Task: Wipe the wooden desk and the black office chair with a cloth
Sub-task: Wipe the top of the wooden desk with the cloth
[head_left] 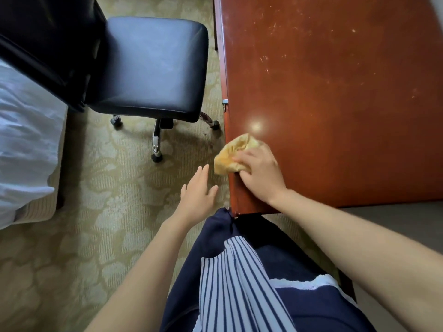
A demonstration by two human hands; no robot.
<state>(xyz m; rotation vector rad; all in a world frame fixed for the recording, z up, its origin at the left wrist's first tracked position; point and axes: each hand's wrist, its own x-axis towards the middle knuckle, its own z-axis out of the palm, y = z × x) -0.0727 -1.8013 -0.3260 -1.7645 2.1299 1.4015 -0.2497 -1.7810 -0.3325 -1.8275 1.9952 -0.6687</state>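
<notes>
We press the bunched yellow cloth point(236, 154) onto the wooden desk's point(335, 92) edge, our right hand point(260, 174) grasping it, while our left hand point(197, 191) hovers released.

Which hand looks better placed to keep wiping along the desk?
The right hand: it already holds the yellow cloth against the wooden desk at its near edge. The left hand hangs open over the carpet, holding nothing.

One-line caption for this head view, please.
Right hand presses a yellow cloth on the wooden desk edge; left hand open beside it, black office chair nearby.
</notes>
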